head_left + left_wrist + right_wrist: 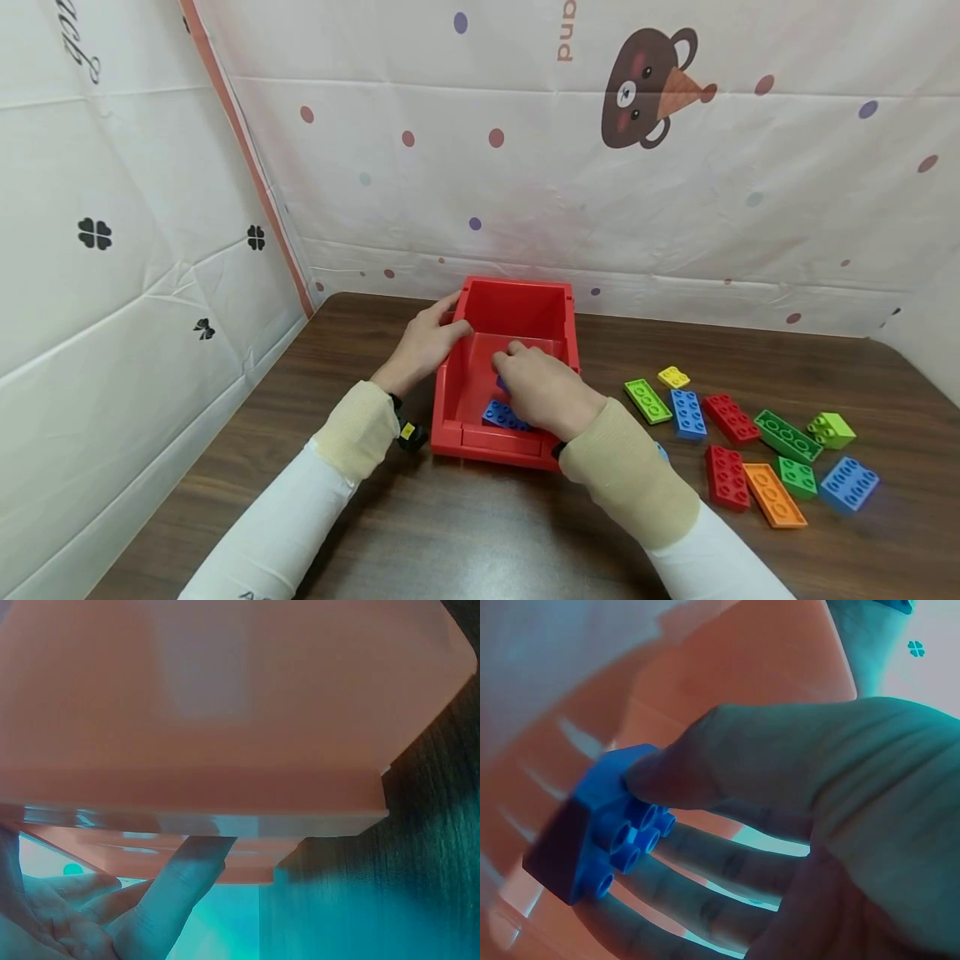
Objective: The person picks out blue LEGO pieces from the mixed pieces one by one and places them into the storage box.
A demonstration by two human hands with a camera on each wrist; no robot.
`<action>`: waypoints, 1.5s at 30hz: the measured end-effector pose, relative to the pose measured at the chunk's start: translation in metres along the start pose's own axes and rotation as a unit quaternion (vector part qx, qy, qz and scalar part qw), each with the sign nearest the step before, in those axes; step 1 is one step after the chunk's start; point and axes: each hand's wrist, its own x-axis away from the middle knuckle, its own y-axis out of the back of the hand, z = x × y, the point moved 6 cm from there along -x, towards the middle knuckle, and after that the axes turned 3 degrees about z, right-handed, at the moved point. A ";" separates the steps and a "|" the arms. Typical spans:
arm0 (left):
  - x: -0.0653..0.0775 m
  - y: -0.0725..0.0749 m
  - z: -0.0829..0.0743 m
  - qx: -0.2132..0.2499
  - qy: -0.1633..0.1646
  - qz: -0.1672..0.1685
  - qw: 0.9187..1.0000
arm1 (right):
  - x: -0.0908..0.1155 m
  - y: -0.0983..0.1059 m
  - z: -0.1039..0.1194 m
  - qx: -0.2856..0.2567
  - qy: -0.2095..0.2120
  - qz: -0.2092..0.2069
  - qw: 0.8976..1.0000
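A red plastic bin (457, 437) stands on the table, its open side up. My left hand (423, 346) holds its left side wall, the thumb over the rim and the fingers outside; the left wrist view shows the thumb (176, 889) close against the red wall. Inside the bin, my right hand (551, 392) pinches a blue toy building brick (607, 780) between thumb and fingers, its studs facing the palm. Another blue brick (501, 414) lies on the bin floor near the front, partly hidden by the right hand.
Right of the bin lie several loose bricks, among them a lime one (647, 401), a yellow one (673, 377), red ones (727, 477), an orange one (775, 496) and a blue one (848, 484). A printed cloth (420, 192) hangs behind the wooden table (465, 533).
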 end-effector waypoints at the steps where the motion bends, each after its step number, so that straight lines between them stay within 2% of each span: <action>1: 0.000 0.000 0.000 0.000 0.000 0.000 1.000 | 0.000 -0.001 0.000 0.001 0.001 0.001 1.000; 12: 0.001 0.000 -0.002 0.006 0.000 0.000 1.000 | 0.000 -0.007 0.003 0.009 0.006 0.018 1.000; 26: 0.001 0.001 0.000 0.006 0.001 0.000 1.000 | 0.000 -0.011 0.002 -0.001 -0.009 0.044 0.999; 45: 0.002 0.000 -0.002 0.006 0.001 0.000 1.000 | 0.000 -0.013 0.002 0.002 -0.014 0.052 0.999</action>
